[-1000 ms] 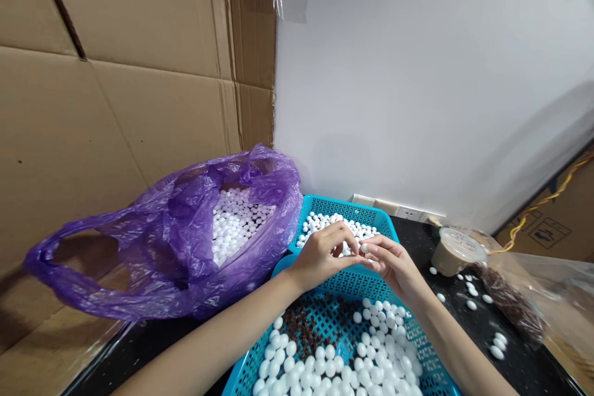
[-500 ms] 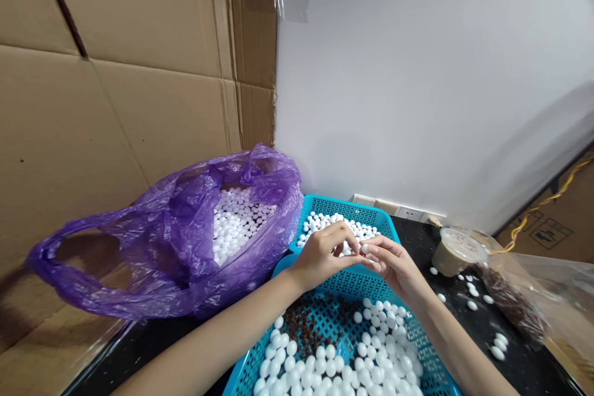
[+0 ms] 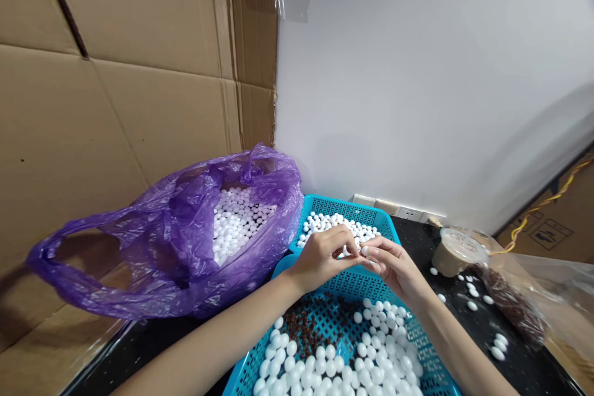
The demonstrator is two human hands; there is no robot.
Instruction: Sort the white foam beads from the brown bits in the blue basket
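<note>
My two hands meet above the blue plastic baskets. Thumb and fingers of my right hand (image 3: 394, 267) are closed on a small white ball (image 3: 365, 251). Beside the ball, my left hand (image 3: 325, 253) is bent into a pinch, its fingertips touching the fingers of the right; anything between them is too small or hidden to name. Below the hands stands the near blue basket (image 3: 439, 362), with many smooth white balls (image 3: 315, 374) and a patch of small dark brown bits (image 3: 304, 329). Behind it, the far blue basket (image 3: 385, 218) holds more white balls (image 3: 320, 223), partly covered by my hands.
At the left lies a purple plastic bag (image 3: 185, 210) full of white balls. To the right, a lidded tub (image 3: 457, 252), a clear bag of dark brown bits (image 3: 515, 306) and loose balls (image 3: 497, 352) lie on the black countertop (image 3: 464, 322). Cardboard (image 3: 153, 25) leans behind.
My left fingertips have shifted slightly and are curled closer to the ball in my right hand. The baskets and bags have not moved.
</note>
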